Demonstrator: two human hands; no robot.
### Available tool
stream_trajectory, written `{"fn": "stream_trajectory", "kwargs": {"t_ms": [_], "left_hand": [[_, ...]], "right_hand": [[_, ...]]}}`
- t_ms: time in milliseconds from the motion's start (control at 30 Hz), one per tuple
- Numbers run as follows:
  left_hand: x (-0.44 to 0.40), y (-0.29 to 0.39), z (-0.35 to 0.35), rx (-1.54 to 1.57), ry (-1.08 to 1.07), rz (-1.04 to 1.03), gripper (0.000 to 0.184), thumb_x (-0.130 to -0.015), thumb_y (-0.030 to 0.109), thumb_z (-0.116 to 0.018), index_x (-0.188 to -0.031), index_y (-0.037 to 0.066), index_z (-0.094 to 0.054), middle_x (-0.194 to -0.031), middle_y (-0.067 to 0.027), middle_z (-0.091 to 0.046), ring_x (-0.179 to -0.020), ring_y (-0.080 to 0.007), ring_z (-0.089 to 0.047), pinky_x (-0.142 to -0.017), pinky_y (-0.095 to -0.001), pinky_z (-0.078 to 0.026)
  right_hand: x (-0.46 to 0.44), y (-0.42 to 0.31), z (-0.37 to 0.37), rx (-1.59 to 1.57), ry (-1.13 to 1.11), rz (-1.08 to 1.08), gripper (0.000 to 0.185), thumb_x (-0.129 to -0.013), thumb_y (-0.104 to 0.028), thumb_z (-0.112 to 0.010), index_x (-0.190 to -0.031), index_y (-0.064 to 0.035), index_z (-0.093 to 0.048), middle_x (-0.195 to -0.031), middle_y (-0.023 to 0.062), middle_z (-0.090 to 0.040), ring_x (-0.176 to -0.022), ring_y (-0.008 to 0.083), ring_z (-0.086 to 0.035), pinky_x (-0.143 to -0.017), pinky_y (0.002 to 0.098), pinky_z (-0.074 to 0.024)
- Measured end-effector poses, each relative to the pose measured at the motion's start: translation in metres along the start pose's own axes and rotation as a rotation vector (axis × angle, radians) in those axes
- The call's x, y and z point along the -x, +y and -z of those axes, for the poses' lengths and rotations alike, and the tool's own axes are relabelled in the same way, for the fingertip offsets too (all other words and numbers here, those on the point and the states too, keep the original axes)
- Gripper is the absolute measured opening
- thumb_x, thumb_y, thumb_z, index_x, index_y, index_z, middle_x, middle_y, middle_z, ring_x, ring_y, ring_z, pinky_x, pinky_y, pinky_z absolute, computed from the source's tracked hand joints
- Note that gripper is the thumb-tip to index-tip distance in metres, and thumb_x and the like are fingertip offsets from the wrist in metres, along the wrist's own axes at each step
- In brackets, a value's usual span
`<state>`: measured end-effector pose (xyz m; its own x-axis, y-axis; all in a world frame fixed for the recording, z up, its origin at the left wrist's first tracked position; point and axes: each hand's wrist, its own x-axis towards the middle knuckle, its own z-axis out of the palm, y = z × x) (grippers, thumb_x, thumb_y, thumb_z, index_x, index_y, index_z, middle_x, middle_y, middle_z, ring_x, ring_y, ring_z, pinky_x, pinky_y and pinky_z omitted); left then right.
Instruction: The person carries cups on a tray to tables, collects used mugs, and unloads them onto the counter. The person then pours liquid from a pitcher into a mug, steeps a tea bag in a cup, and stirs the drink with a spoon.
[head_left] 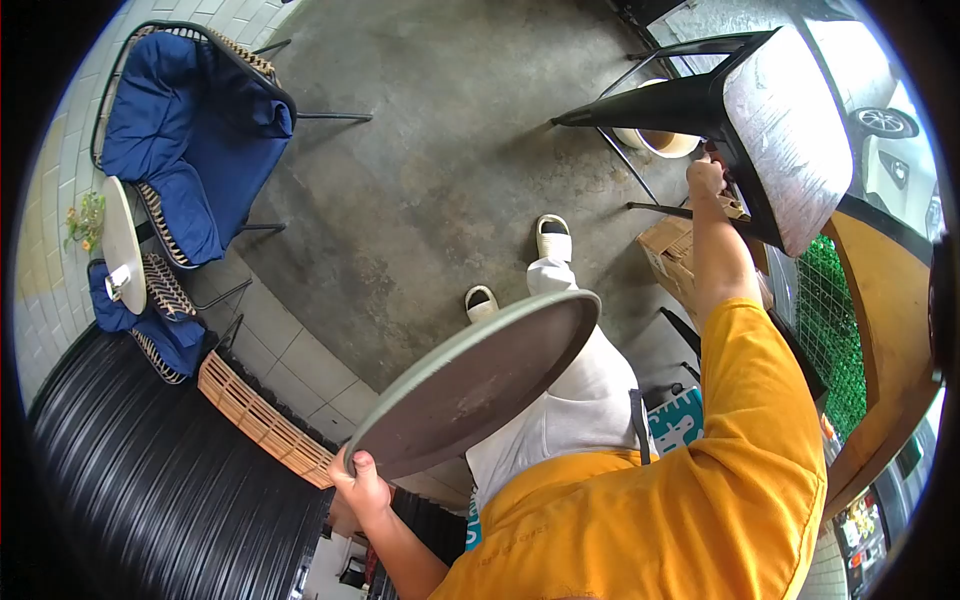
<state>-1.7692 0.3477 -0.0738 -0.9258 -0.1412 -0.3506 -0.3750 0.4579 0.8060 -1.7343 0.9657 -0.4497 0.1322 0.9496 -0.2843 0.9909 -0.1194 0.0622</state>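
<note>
I judge the disc (pixel 480 400) stiff, weighty, best held where my left hand (pixel 362 488) pinches its rim; my right hand (pixel 706 178) grips the stool (pixel 785 130).

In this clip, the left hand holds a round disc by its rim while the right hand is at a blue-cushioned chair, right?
Not quite: the right hand is at the black-legged stool, not a blue-cushioned chair, as the head view shows. The left hand holds the round disc by its rim.
</note>
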Motion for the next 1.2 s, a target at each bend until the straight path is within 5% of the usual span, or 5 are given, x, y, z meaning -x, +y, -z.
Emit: {"fn": "stream_trajectory", "kwargs": {"t_ms": [100,200,500,833,1200], "left_hand": [[0.010,-0.018,0.025,0.088,0.050,0.097,0.062,-0.083,0.055,-0.068,-0.087,-0.006,-0.057,-0.083,-0.0040,-0.058,-0.078,-0.0121,-0.052,-0.073,-0.0281,-0.043],[0.018,-0.008,0.049,0.111,0.217,0.271,0.075,-0.089,0.048,-0.062,-0.131,-0.008,-0.035,-0.131,-0.0173,-0.045,-0.117,-0.0224,-0.045,-0.102,-0.0376,-0.036],[0.040,-0.009,0.114,0.721,-0.221,0.351,0.082,-0.092,0.063,-0.042,-0.148,0.006,-0.023,-0.151,-0.0102,-0.027,-0.136,-0.0278,-0.030,-0.111,-0.0447,-0.028],[0.058,0.015,0.102,0.761,-0.719,0.230,0.068,-0.095,0.051,-0.049,-0.139,0.000,-0.038,-0.142,-0.0110,-0.042,-0.127,-0.0262,-0.044,-0.105,-0.0399,-0.038],[0.218,0.057,-0.022,0.545,-1.055,0.357,0.063,-0.095,0.049,-0.050,-0.133,-0.001,-0.044,-0.134,-0.0120,-0.051,-0.119,-0.0262,-0.052,-0.099,-0.0403,-0.044]], "right_hand": [[-0.046,0.020,-0.073,-0.820,-0.099,-0.025,0.029,-0.096,-0.031,-0.047,-0.111,-0.0131,-0.064,-0.106,0.0112,-0.064,-0.093,0.0221,-0.062,-0.073,0.0338,-0.0472],[0.044,0.022,-0.012,-1.503,-0.661,-0.462,0.013,-0.094,-0.021,-0.054,-0.083,-0.0134,-0.052,-0.077,0.0018,-0.048,-0.057,0.0123,-0.037,-0.051,0.0244,-0.0353],[0.291,0.133,0.199,-1.549,-1.195,0.087,0.017,-0.095,-0.029,-0.044,-0.082,-0.0187,-0.047,-0.072,-0.0038,-0.041,-0.060,0.0097,-0.038,-0.055,0.0246,-0.0295],[0.450,0.337,0.415,-1.740,-0.691,0.513,0.016,-0.095,-0.027,-0.039,-0.095,-0.0129,-0.047,-0.078,-0.0040,-0.038,-0.065,0.0060,-0.033,-0.056,0.0226,-0.0265],[0.471,0.534,0.479,-1.611,-0.376,0.738,0.025,-0.099,-0.029,-0.039,-0.091,-0.0083,-0.049,-0.077,-0.0027,-0.040,-0.066,0.0055,-0.035,-0.057,0.0202,-0.0294]]}}
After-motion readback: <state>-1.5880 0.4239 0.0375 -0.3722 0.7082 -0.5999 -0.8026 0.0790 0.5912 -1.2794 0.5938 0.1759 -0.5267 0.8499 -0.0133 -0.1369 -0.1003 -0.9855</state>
